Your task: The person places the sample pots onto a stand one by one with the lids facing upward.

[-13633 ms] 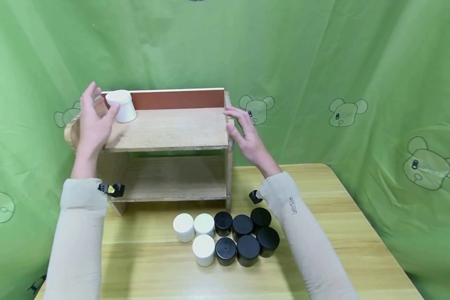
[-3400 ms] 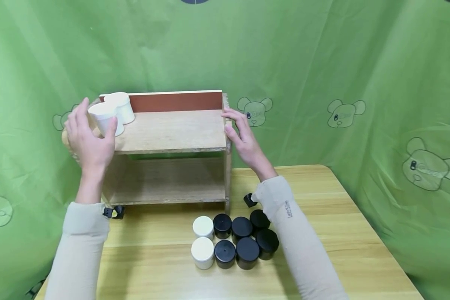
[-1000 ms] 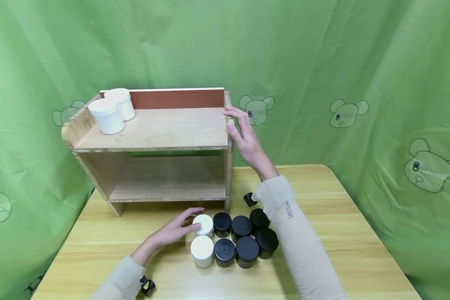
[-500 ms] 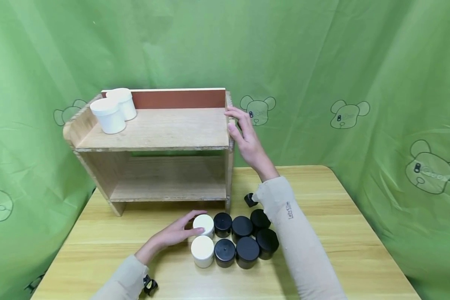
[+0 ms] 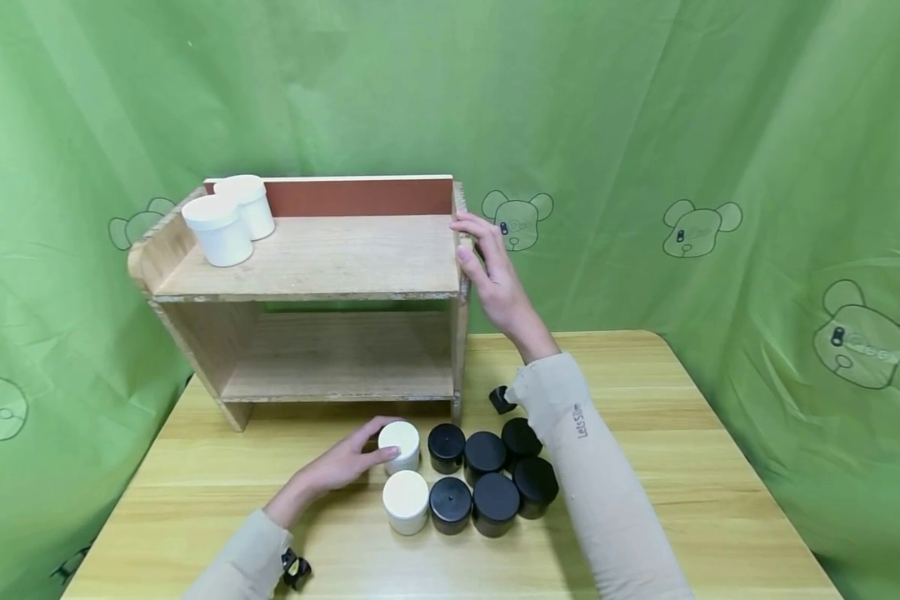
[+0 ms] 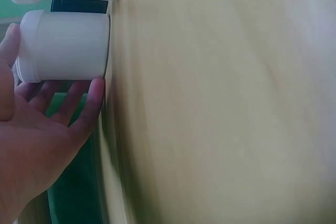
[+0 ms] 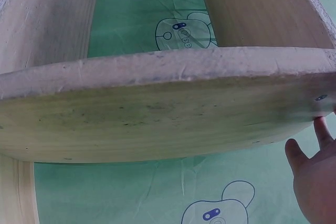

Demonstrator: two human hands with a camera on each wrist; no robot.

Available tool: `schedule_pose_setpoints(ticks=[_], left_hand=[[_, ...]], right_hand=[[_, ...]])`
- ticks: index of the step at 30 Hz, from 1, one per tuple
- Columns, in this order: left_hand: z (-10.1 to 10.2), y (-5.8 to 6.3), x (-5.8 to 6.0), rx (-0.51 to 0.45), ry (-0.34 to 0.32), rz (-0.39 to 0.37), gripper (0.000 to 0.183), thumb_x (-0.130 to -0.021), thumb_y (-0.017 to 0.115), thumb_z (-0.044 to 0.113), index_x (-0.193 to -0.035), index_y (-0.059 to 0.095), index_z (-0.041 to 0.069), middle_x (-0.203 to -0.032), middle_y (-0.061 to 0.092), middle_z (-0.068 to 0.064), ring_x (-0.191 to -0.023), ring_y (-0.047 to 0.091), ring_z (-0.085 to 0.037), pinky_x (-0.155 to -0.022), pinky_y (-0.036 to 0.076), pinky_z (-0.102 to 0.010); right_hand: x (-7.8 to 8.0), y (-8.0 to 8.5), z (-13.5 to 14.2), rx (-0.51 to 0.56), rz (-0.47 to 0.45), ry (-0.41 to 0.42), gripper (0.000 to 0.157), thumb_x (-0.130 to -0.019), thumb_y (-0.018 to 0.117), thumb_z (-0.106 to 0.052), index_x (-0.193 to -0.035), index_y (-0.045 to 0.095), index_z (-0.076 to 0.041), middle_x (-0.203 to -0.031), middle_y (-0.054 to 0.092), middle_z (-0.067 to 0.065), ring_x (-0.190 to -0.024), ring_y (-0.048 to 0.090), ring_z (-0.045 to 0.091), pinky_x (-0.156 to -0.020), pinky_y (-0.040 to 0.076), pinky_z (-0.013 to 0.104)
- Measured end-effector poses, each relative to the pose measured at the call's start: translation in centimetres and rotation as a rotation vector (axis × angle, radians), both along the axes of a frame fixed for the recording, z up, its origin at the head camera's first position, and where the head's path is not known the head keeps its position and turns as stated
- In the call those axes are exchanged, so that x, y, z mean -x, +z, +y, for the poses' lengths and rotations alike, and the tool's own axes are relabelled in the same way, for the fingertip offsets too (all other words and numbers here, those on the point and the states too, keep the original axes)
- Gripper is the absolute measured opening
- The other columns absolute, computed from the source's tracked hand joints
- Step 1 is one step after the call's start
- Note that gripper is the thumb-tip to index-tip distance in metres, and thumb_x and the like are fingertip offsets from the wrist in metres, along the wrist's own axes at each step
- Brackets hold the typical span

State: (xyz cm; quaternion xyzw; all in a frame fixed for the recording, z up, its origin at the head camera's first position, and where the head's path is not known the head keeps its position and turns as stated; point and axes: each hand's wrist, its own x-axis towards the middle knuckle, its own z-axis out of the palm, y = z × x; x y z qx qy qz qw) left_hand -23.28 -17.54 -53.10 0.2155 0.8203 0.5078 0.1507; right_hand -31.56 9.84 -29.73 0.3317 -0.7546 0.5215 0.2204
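My left hand (image 5: 342,463) holds a white lidded jar (image 5: 401,443) at the back left of the jar group, thumb on the near side and fingers behind. In the left wrist view this jar (image 6: 68,46) stands close to the tabletop, the fingertips low along its wall. A second white jar (image 5: 406,502) sits just in front of it. My right hand (image 5: 499,283) rests with loosely bent fingers on the upper right side panel of a wooden two-tier shelf (image 5: 345,258). Two more white jars (image 5: 218,233) stand on its top board at the left.
Several black lidded jars (image 5: 485,452) stand clustered to the right of the white ones on the wooden table (image 5: 645,467). The shelf's lower board (image 5: 345,367) lies behind them. A green curtain (image 5: 607,125) hangs around the table.
Over the longer span, a second white jar came onto the top board. My left hand then went down to the table group and has just shifted a white jar slightly left. The right hand stayed.
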Motion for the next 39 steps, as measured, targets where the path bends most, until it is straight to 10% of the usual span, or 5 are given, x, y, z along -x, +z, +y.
schedule_pose_setpoints(ticks=[22, 39], left_hand=[[-0.5, 0.3, -0.2, -0.077, -0.044, 0.006, 0.063, -0.098, 0.072, 0.022, -0.154, 0.043, 0.018, -0.143, 0.057, -0.011, -0.134, 0.053, -0.033, -0.113, 0.044, -0.050], [-1.6, 3.5, -0.3, -0.078, -0.031, 0.082, 0.067, -0.099, 0.073, 0.024, -0.156, 0.040, 0.013, -0.144, 0.056, -0.013, -0.119, 0.063, -0.030, -0.103, 0.053, -0.041]], right_hand=[[1.1, -0.8, 0.4, -0.008, 0.020, 0.006, 0.038, -0.109, 0.045, -0.020, -0.146, 0.049, -0.011, -0.163, 0.036, 0.006, -0.153, 0.029, 0.022, -0.127, 0.021, 0.056], [0.9, -0.4, 0.1, 0.004, -0.008, 0.000, 0.039, -0.107, 0.043, -0.009, -0.145, 0.045, 0.002, -0.163, 0.031, 0.021, -0.154, 0.026, 0.035, -0.128, 0.016, 0.059]])
